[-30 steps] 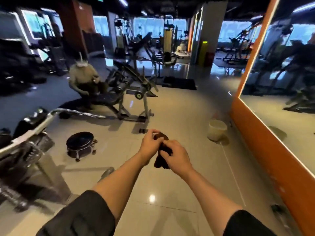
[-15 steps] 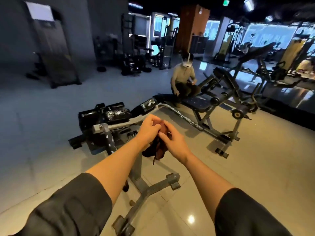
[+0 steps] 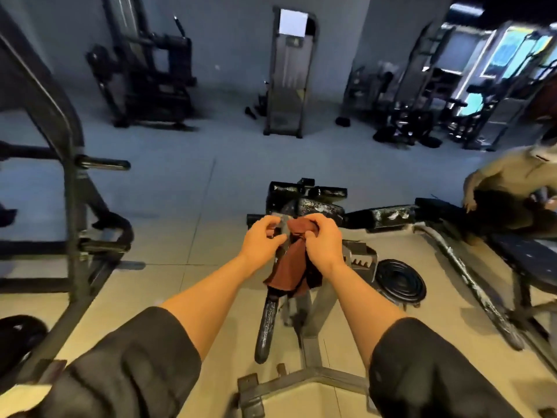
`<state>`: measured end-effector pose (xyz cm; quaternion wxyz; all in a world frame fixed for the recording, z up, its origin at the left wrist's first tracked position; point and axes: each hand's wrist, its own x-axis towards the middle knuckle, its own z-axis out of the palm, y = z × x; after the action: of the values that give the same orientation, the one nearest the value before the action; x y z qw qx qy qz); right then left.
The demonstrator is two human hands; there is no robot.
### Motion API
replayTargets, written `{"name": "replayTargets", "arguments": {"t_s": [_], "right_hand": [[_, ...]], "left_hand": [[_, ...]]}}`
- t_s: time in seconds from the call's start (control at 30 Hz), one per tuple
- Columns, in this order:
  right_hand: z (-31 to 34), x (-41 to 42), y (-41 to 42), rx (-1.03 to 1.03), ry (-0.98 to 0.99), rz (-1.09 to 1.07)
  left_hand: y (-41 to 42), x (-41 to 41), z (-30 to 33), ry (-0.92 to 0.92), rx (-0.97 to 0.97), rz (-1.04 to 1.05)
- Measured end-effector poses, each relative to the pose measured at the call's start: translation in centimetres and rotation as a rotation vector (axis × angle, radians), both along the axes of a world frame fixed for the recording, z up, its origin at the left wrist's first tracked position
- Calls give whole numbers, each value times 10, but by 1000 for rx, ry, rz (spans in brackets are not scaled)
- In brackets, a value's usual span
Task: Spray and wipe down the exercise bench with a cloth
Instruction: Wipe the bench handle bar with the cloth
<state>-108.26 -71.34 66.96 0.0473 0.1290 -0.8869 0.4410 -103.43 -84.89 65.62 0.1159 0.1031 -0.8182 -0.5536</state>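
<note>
A reddish-brown cloth hangs between my two hands at the centre of the head view. My right hand grips its bunched top. My left hand is curled beside it and pinches the cloth's upper edge. Right under and beyond the hands stands the exercise bench, with worn black pads on a grey metal frame whose foot reaches toward me. No spray bottle is in sight.
A black weight plate lies on the floor just right of the bench. A person sits on another bench at the far right. A dark steel rack fills the left side. More machines line the back wall.
The view has swung left, away from the mirror wall, and the worn bench now lies straight ahead beneath my hands. Both hands have stayed together on the cloth.
</note>
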Motion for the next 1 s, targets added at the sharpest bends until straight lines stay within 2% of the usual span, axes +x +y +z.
{"name": "replayTargets", "arguments": {"t_s": [0.13,0.37,0.57,0.83,1.0], "right_hand": [[-7,-32,20,91,-1,99],[-30,-50,13,215,3,284],[-39,-53,-8,369,66,395],[-58,-78,-14,625,228,582],[-63,-106,-27,554,324,527]], "left_hand": [[12,3,-19,-126,-49,177],[27,15,-54,-223,-180,311],[22,6,-70,-223,-310,321],[31,-12,-99,-252,-365,321],[40,-16,-108,-270,-471,307]]}}
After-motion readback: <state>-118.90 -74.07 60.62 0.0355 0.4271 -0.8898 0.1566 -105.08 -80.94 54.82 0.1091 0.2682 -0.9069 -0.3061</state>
